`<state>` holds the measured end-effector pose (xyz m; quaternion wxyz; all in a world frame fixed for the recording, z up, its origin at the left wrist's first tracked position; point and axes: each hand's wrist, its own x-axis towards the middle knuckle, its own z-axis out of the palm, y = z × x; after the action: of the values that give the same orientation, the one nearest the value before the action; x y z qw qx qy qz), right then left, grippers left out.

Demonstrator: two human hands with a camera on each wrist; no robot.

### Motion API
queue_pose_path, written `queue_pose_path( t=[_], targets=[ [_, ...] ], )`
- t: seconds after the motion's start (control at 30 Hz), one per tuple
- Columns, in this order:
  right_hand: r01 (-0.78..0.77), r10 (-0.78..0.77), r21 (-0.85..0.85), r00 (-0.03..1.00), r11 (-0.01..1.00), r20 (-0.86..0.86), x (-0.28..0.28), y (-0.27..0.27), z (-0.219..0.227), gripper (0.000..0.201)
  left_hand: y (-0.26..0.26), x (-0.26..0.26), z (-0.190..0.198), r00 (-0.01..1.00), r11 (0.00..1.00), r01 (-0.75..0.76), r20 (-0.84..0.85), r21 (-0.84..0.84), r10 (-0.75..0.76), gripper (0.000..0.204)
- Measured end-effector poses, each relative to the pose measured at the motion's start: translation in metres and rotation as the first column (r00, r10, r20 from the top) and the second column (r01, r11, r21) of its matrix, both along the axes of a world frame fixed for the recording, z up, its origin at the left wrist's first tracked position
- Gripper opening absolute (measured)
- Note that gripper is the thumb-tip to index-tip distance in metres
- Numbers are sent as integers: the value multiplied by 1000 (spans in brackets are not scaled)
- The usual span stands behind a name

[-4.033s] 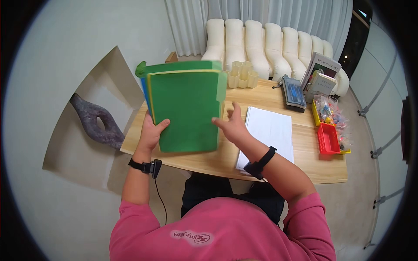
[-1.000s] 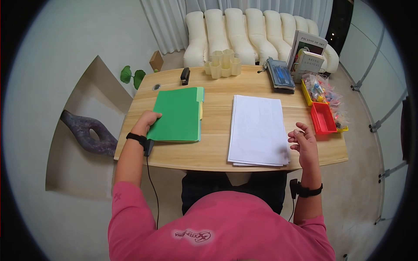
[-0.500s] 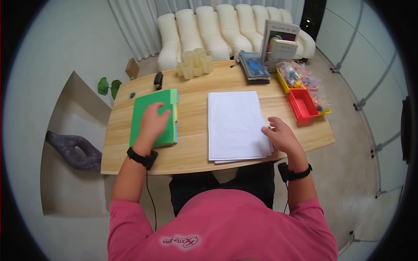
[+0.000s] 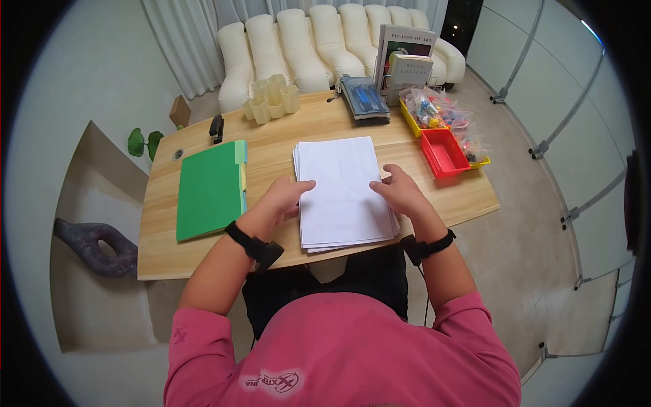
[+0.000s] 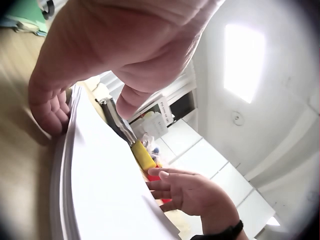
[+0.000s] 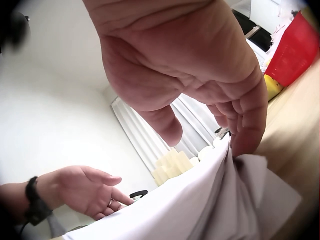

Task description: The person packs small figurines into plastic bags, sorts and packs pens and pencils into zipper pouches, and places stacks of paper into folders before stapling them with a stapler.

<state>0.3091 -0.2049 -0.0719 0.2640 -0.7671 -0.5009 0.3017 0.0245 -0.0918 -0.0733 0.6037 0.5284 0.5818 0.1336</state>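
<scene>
Left hand (image 4: 279,198) and right hand (image 4: 403,193) both open, loose fingers against opposite sides of the paper stack (image 4: 341,210). Green folder (image 4: 209,191) — on the table (image 4: 268,152), left of it.

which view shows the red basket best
The head view: the red basket shows whole there, with its open top and nothing in front. The left wrist view shows only slivers of it behind the right hand; the right wrist view shows part of it, cut off at the picture's edge.
</scene>
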Motion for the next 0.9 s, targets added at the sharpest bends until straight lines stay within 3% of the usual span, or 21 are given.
queue_pose_path(
  t=[0.07,0.17,0.2,0.3,0.37,0.5,0.57,0.6,0.67,0.7,0.77,0.9],
  targets=[
    [41,-37,35,993,999,-112,4,4,-12,84,15,-8,-20,993,995,52,110,-81,-43,75],
    [33,-27,48,992,998,-125,-2,4,-13,81,-5,6,17,996,994,31,89,-109,-21,65],
    [29,-23,47,992,998,-124,-4,4,-13,81,-3,8,11,996,994,27,91,-110,-17,65],
    [33,-29,63,998,997,-62,-6,2,-14,77,9,18,-18,989,990,142,28,16,-142,66],
    [34,-31,74,999,997,-37,-6,1,-18,75,12,22,-31,923,887,242,-374,394,-85,79],
    [34,-27,81,996,996,-83,-5,-1,-22,75,3,28,-26,860,813,343,-506,471,-69,95],
    [31,-25,78,996,996,-80,-6,-2,-19,73,10,31,-31,945,880,201,-323,431,-58,100],
    [31,-25,76,997,997,-80,-5,-1,-22,73,11,33,-27,945,881,201,-323,429,-59,100],
    [38,-33,97,998,995,-51,-5,1,-28,71,7,37,-8,984,975,-61,-152,216,95,84],
    [33,-28,96,998,995,-53,-6,0,-27,71,3,36,5,983,974,-66,-154,215,100,84],
    [26,-19,101,998,995,-62,-8,-2,-23,70,-4,33,27,994,995,-101,-45,20,102,74],
    [33,-25,118,998,992,-62,-5,-1,-31,69,3,26,15,990,996,-63,120,-62,70,61]
  ],
)
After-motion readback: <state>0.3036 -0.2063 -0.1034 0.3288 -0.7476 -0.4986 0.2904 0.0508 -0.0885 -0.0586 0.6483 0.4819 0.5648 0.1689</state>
